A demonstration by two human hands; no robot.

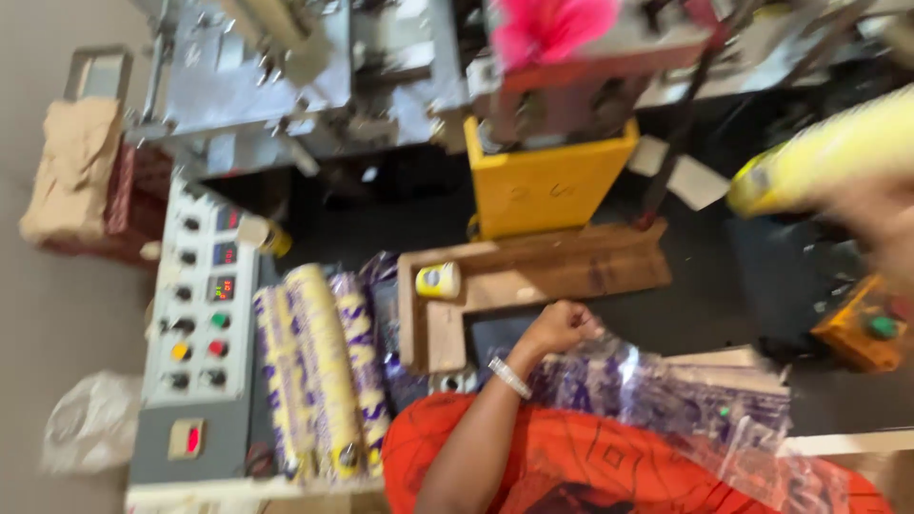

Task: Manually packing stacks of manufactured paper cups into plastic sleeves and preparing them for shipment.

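Near the middle of the view, the left hand (pixel 560 326) is closed in a fist on the top edge of a stack of clear printed plastic bags (pixel 666 390), which lies across the person's lap on orange cloth and spreads to the right. This film looks thin, light, limp and slippery; a judgement is that single sheets would slide off one another, so a pinch at the bunched edge, where the fist sits, holds best. At the far right, the right hand (pixel 881 224) is blurred; it seems wrapped around a long yellow sleeve of stacked cups (pixel 819 157), which looks light and easily crushed. More such sleeves (pixel 324 371) lie on the left beside a grey control panel (pixel 200 324). A wooden frame (pixel 533 271) carrying one small cup (pixel 438 281) hems in the far side; open room lies right, over the dark floor.
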